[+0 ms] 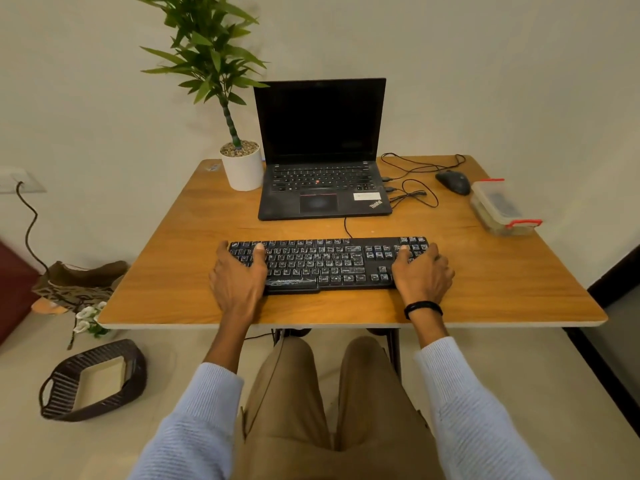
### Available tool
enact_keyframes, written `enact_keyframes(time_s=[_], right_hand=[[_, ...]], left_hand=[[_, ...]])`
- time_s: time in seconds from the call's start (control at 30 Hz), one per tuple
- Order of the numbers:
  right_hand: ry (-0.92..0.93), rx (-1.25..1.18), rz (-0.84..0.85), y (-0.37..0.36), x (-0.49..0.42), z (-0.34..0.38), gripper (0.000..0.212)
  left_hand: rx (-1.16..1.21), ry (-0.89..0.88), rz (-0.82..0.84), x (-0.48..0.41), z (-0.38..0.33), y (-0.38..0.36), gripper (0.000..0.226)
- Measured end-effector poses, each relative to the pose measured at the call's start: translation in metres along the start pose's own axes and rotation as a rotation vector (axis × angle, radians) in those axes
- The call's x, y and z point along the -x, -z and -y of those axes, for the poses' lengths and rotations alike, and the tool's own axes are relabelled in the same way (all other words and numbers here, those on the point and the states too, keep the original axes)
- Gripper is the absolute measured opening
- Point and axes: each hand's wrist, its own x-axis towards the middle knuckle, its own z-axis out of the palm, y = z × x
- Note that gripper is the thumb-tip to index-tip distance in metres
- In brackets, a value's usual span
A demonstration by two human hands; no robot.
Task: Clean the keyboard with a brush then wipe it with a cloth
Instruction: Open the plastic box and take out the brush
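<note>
We see dusty black rectangular plastic keyboard flat on near-centre of smooth wooden desk; our left hand and right hand grip its ends, fingers curled, thumbs on keys.

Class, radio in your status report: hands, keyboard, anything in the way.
Holding keyboard ends: left hand, right hand. Dusty, flat on table. Behind it, laptop, apart.

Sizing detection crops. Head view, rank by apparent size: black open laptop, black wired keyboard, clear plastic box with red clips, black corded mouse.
1. black open laptop
2. black wired keyboard
3. clear plastic box with red clips
4. black corded mouse
No close calls.
</note>
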Motion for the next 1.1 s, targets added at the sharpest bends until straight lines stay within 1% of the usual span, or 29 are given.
enact_keyframes(time_s=[0.23, 0.33, 0.4, 0.47, 0.53, 0.6, 0.7, 0.77, 0.83, 0.9, 0.93, 0.97, 1.07, 1.1], right_hand=[[0.002, 0.012, 0.015, 0.001, 0.001, -0.002, 0.068], [0.000, -0.010, 0.023, 0.003, -0.004, -0.005, 0.066], [-0.022, -0.055, 0.023, 0.008, -0.012, -0.009, 0.065], [-0.060, -0.119, -0.004, 0.016, -0.027, -0.016, 0.063], [-0.129, -0.215, -0.048, 0.028, -0.051, -0.026, 0.059], [-0.230, -0.331, -0.077, 0.040, -0.078, -0.039, 0.058], [-0.368, -0.503, -0.149, 0.056, -0.124, -0.062, 0.062], [-0.439, -0.612, -0.192, 0.062, -0.152, -0.075, 0.068], [-0.517, -0.679, -0.185, 0.065, -0.178, -0.083, 0.076], [-0.561, -0.713, -0.142, 0.059, -0.201, -0.092, 0.085], [-0.571, -0.726, -0.134, 0.055, -0.213, -0.099, 0.085], [-0.570, -0.730, -0.132, 0.051, -0.223, -0.103, 0.079], [-0.563, -0.702, -0.120, 0.048, -0.235, -0.108, 0.049], [-0.558, -0.690, -0.125, 0.047, -0.236, -0.110, 0.045]], left_hand=[[-0.028, 0.001, -0.021, 0.000, 0.002, -0.001, 0.081], [-0.111, 0.004, -0.062, 0.005, -0.007, -0.007, 0.075], [-0.116, -0.042, -0.100, 0.013, -0.021, -0.014, 0.068], [-0.053, -0.147, -0.100, 0.022, -0.042, -0.028, 0.059], [0.023, -0.268, -0.030, 0.031, -0.069, -0.049, 0.052], [0.084, -0.330, 0.082, 0.036, -0.100, -0.073, 0.050], [0.119, -0.400, 0.246, 0.044, -0.152, -0.116, 0.049], [0.132, -0.451, 0.328, 0.051, -0.184, -0.139, 0.048], [0.146, -0.470, 0.400, 0.059, -0.213, -0.163, 0.049], [0.150, -0.474, 0.458, 0.064, -0.235, -0.184, 0.050], [0.148, -0.478, 0.482, 0.067, -0.245, -0.194, 0.049], [0.143, -0.486, 0.504, 0.069, -0.255, -0.204, 0.047], [0.134, -0.498, 0.557, 0.075, -0.275, -0.227, 0.045], [0.137, -0.496, 0.572, 0.077, -0.279, -0.233, 0.046]])
